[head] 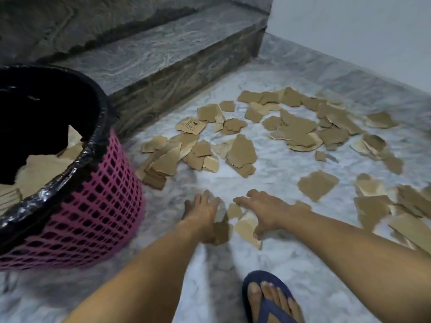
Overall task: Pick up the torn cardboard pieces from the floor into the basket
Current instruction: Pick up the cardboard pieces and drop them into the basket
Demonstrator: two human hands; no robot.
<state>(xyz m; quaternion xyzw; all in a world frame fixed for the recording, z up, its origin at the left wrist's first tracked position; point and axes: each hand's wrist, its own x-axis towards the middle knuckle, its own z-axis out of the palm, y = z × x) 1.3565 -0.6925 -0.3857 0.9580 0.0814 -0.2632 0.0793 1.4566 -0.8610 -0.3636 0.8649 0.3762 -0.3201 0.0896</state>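
Several torn brown cardboard pieces [242,152] lie scattered over the marble floor, from the middle to the right edge. A pink lattice basket [93,206] lined with a black bag stands at the left, with cardboard scraps [42,166] inside. My left hand [203,213] reaches down to the floor, fingers spread, with a dark piece [222,227] beneath its palm side. My right hand [263,210] lies just right of it, fingers apart, over a few small pieces [247,226]. Whether either hand grips a piece is blurred.
A grey stone step [163,54] runs along the back, meeting a pale wall [349,31] at the right. My foot in a blue flip-flop [270,299] stands at the bottom, close below the hands. Bare floor [268,178] lies just ahead of the hands.
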